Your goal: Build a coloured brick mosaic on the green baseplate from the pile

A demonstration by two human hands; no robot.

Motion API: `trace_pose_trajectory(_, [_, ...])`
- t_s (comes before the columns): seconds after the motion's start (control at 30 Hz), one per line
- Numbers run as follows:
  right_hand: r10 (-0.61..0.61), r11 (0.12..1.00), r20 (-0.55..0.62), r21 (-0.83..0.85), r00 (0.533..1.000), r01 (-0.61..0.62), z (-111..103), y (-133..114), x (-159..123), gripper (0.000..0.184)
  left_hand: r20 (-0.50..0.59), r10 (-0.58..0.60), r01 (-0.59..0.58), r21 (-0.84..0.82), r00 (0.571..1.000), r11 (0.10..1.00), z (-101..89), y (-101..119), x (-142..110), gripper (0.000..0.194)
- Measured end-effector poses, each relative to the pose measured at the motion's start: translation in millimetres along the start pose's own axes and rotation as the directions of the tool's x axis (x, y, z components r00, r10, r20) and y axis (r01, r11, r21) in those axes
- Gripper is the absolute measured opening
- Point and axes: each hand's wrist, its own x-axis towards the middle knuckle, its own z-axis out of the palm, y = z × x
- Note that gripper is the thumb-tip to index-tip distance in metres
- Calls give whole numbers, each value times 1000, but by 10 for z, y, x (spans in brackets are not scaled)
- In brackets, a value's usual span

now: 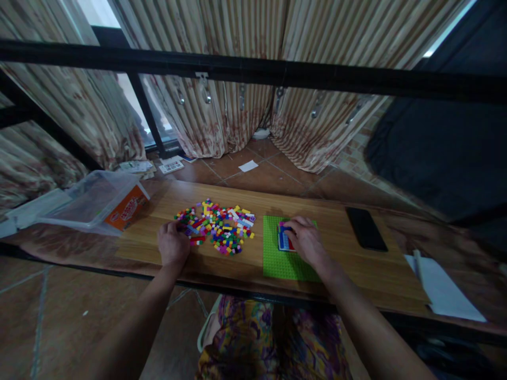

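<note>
A green studded baseplate (273,264) lies on the wooden board, with a small block of toy bricks (283,241), mostly blue with some red and white, built on it. My right hand (307,238) reaches over this build from the right, its fingers pinched on a small toy brick at the top; the fingers partly cover it. Left of the plate spreads a loose pile of small multicoloured toy bricks (225,227). At the pile's left edge rests my left hand (174,244), fingers curled together; what they hold, if anything, is hidden.
A clear plastic box (87,206) with an orange label stands at the board's left end. On the right lie a black phone (366,228) and, beyond the board, white paper (451,290). A dark metal rail (253,68) and striped curtains (237,31) are behind.
</note>
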Motion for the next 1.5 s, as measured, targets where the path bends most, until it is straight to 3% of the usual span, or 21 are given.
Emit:
trace_pose_trajectory(0.23, [42,995,-32,92,999,-39,4,38,-23,17,2,2,-2,-23,1000,1000,-25,16,-3,35])
trace_pose_trajectory(0.5, [293,940,-209,240,933,-241,-12,209,-50,31,8,-14,14,-12,1000,1000,-11,16,-6,37])
trace_pose_trajectory(0.8, [299,936,-62,212,952,-280,255,194,31,38,-3,-30,30,-49,1000,998,-23,32,-4,34])
trace_pose_trajectory(1.07, [425,816,76,399,902,-418,336,258,66,34,14,-26,26,-12,1000,1000,-20,28,-11,37])
trace_pose_trajectory(1.5, [465,730,91,524,881,-439,397,260,83,28,3,-25,26,-48,1000,999,-30,45,-20,35])
